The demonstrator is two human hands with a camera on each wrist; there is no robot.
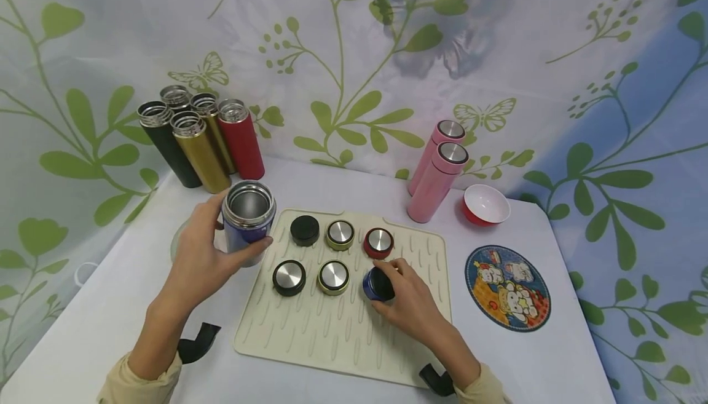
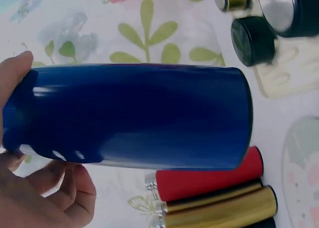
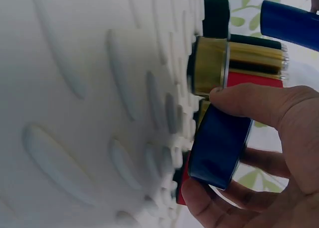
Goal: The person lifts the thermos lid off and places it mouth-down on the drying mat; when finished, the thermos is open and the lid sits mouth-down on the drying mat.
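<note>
My left hand (image 1: 203, 257) grips an uncapped blue thermos bottle (image 2: 134, 116) near its mouth. In the head view the bottle's steel mouth (image 1: 249, 202) faces up, left of the cream mat (image 1: 310, 336). With thumb and fingers, my right hand (image 1: 412, 299) pinches a blue lid (image 3: 221, 147) at the mat's right half, its dark face (image 1: 381, 283) tilted upward in the head view. Close to that lid are a red lid (image 1: 378, 242) and a gold lid (image 1: 334, 277). Another gold lid (image 1: 340, 234), a steel-topped black lid (image 1: 289, 277) and an all-black lid (image 1: 305, 230) also sit on the mat.
At the back left stand several uncapped bottles, among them a red bottle (image 1: 243, 142) and a gold bottle (image 1: 201, 155). Two capped pink bottles (image 1: 432, 186) stand back right, beside a red bowl (image 1: 485, 204). A round cartoon mat (image 1: 507, 288) lies to the right.
</note>
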